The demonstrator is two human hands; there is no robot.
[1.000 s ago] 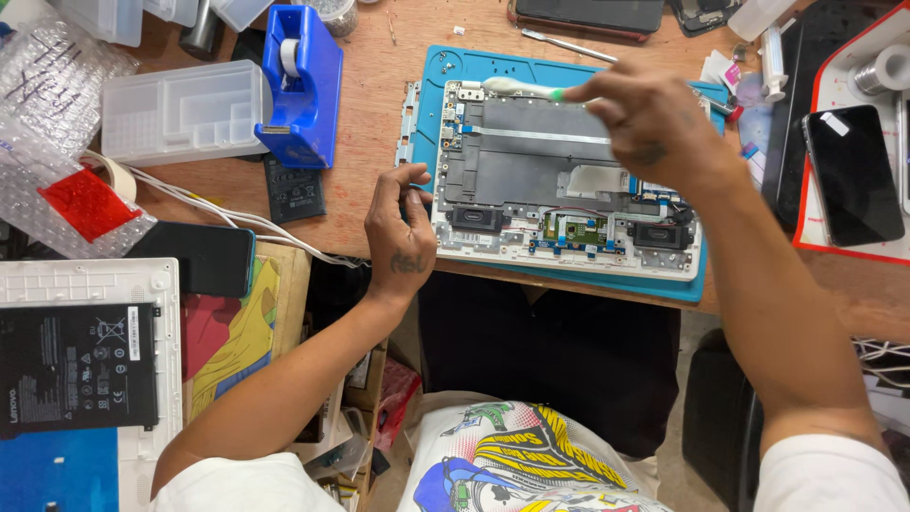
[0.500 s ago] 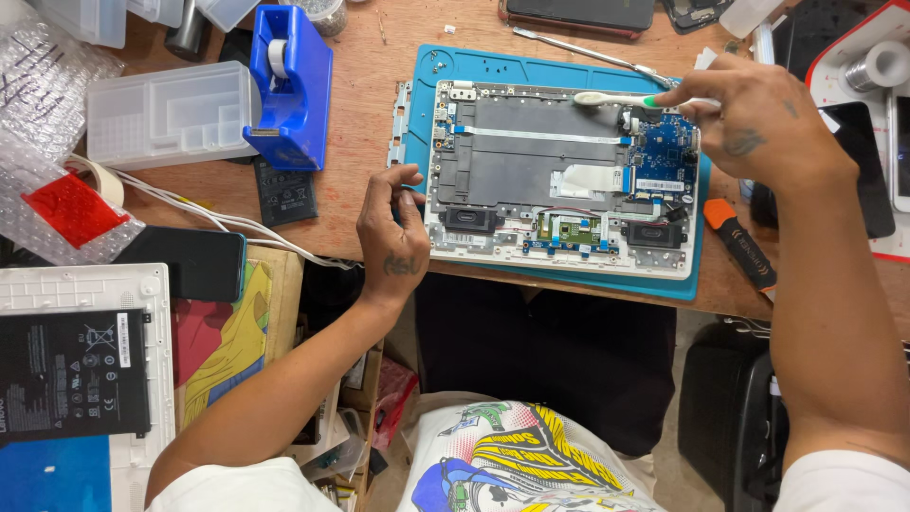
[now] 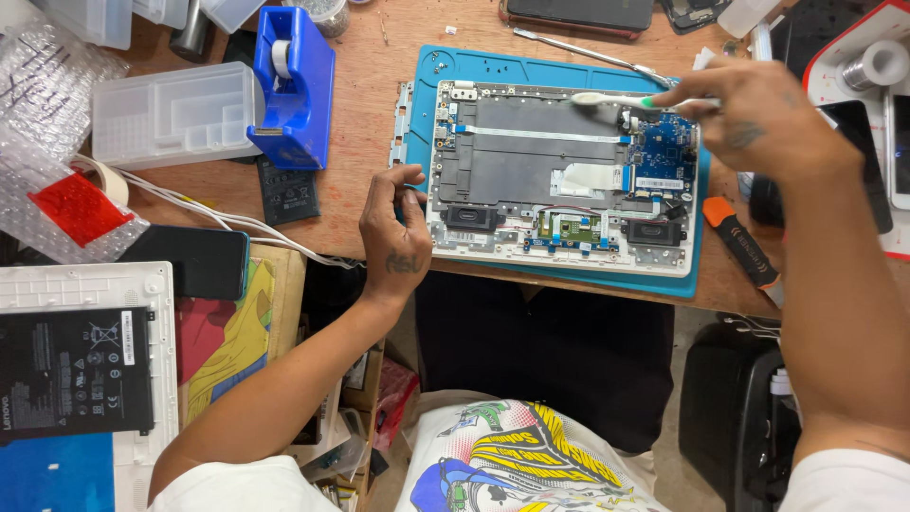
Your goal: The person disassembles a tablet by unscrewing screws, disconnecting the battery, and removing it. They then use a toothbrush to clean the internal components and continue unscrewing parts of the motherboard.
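The right hand [image 3: 758, 118] has swung outward over the last second: it was over the middle of the opened laptop base [image 3: 564, 180], and now it sits above that base's far right corner. Its fingers are pinched shut on the handle of a white toothbrush [image 3: 621, 100], whose bristle head reaches out to the left of the fingers and rests just beside the blue circuit board [image 3: 664, 156]. So the brushing has moved from the grey central plate to the board's upper edge.

The left hand [image 3: 393, 232] has barely shifted. Its curled fingers [image 3: 408, 180] press the laptop base's left rim, bracing it on the teal mat [image 3: 417, 71]; they hold nothing.

An orange-handled screwdriver [image 3: 744, 245] lies on the surface below the right fingers, uncovered as the arm moved. A blue tape dispenser [image 3: 299, 85] stands well left of the left fingers.
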